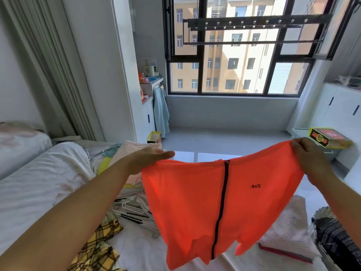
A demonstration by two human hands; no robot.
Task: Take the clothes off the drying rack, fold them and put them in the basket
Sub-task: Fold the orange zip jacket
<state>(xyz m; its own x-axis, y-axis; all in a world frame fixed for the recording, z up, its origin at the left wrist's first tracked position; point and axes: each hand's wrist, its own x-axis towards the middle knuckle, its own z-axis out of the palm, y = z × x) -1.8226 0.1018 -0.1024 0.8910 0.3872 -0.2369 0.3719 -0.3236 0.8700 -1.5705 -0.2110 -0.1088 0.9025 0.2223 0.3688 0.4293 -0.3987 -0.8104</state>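
Note:
I hold a bright orange zip-front jacket [185, 202] spread out in the air above the bed, its black zipper running down the middle. My left hand [150, 157] pinches its upper left corner with the fingers extended. At the upper right corner my right hand [308, 159] grips the cloth. The ceiling drying rack [254, 24] hangs bare in front of the window. At the lower right edge a dark woven basket [336, 239] with a patterned cloth in it is partly cut off.
On the bed [39, 182] lie a yellow plaid garment [97, 249], a pile of hangers [132, 210], a pink striped cloth [134, 149] and a folded white waffle cloth [289, 229]. A yellow box [330, 139] sits on a rack at right. Grey floor lies beyond.

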